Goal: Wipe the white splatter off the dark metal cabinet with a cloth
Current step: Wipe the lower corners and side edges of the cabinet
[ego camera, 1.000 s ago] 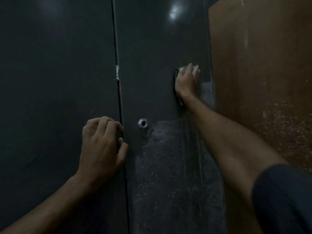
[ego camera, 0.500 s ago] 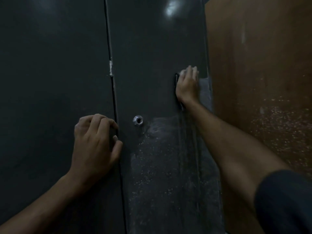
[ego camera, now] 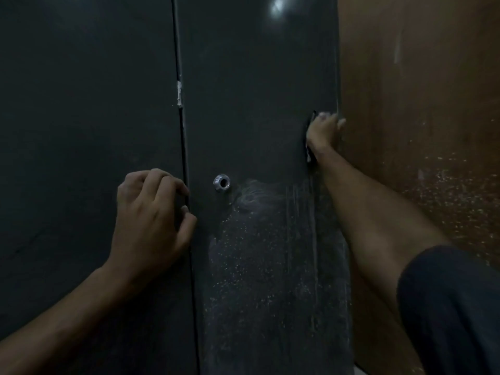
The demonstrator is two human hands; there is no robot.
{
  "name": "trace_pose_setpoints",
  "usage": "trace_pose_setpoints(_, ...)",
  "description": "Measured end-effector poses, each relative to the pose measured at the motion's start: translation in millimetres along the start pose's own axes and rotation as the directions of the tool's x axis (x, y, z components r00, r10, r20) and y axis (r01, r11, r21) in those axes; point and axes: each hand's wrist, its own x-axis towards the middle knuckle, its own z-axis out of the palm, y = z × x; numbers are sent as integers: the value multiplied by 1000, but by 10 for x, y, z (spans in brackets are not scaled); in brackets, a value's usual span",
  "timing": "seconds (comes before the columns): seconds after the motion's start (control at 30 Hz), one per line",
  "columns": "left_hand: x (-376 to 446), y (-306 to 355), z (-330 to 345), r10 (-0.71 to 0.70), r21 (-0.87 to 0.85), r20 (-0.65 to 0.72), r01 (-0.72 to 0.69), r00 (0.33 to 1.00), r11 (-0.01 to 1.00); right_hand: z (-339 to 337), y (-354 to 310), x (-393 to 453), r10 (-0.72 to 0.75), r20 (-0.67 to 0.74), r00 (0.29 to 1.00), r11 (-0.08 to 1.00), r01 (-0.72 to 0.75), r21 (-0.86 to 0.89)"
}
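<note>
Dim light, grainy view. Dark metal cabinet [ego camera: 257, 90] filling most of the frame, two door panels split by a vertical seam [ego camera: 186, 185], a small bright keyhole ring [ego camera: 221, 182] on the right panel. White splatter [ego camera: 259, 255] speckled thickly over the lower half of that panel, with a cloudy smear [ego camera: 254, 196] just right of the ring and pale vertical streaks [ego camera: 300, 212] running down below the wiping hand. Upper part of the panel largely clean. More white specks on the brown wooden surface [ego camera: 433, 131] beside the cabinet.

Right hand [ego camera: 323, 131] spread flat near the panel's right edge, fingers extended, pressing on a dark cloth [ego camera: 310, 147]; only a thin strip of the cloth visible at the hand's left side, the rest hidden under the palm. Left hand [ego camera: 151, 217] loosely curled, holding nothing, fingertips [ego camera: 184, 189] resting at the seam, probably bracing the door.

Cloth likely soft, light and limp, prone to bunching; best kept spread under a flat palm, pressure through the fingers, not pinched at a corner. Painted metal stiff and smooth, probably slick. Specks apparently dried on, likely needing firm repeated strokes. Bulk of the splatter not yet cleared.
</note>
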Motion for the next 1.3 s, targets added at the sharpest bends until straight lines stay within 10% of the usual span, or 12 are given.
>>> trace_pose_setpoints(0.07, 1, -8, -20, 25, 19, 10, -25, 1000, 1000, 79, -238, -295, -257, 41, 966, 966, 256, 28)
trace_pose_setpoints(0.2, -6, 5, -26, 83, 74, 15, -84, 996, 994, 62, 380, -1042, -740, 192, 645, 667, 739, 90)
trace_pose_setpoints(0.4, -3, -39, 8, 70, 35, 23, -71, 997, 997, -146, 381, 272, -42, 53, 998, 993, 47, -107)
trace_pose_setpoints(0.47, 8, -46, 7, 78, 33, 30, -79, 996, 996, -64, 12, 301, -30, 37, 999, 997, 33, -75)
trace_pose_setpoints(0.67, 14, -23, 0, 71, 27, 19, -72, 997, 997, 40, 498, -675, -580, 164, 798, 813, 578, 66)
trace_pose_setpoints(0.87, 16, -41, 6, 70, 20, 12, -70, 997, 997, -199, 668, 68, 53, 63, 997, 999, -53, 1)
trace_pose_setpoints(1.07, 2, -19, -21, 62, 10, 11, -62, 998, 998, 24, 894, -937, -505, 143, 851, 863, 503, 52)
trace_pose_setpoints(1.3, 18, -12, -22, 66, -16, 2, -66, 998, 998, -158, 917, -27, 185, 46, 982, 983, -185, -14)
